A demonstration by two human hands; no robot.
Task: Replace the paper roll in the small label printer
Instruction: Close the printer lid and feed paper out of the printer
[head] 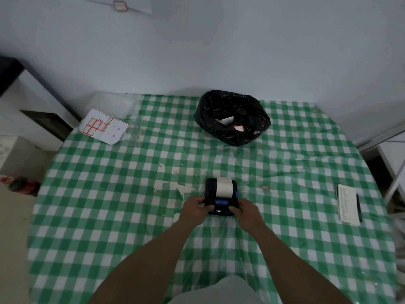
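Observation:
A small black label printer (221, 201) with a blue strip on its front lies on the green checked tablecloth (109, 205), near the table's middle. A strip of white paper (224, 187) lies over its top and reaches past the far edge. My left hand (195, 210) grips the printer's near left corner, thumb on its front panel. My right hand (246, 212) grips the near right corner in the same way. Whether the lid is closed under the paper is hard to tell.
A black rubbish bag (232, 117) with paper scraps stands at the back centre. A sheet of red-bordered labels (103, 126) lies at the back left. A notepad (348, 204) with a pen (358, 208) lies at the right edge. A small scrap (265, 187) lies right of the printer.

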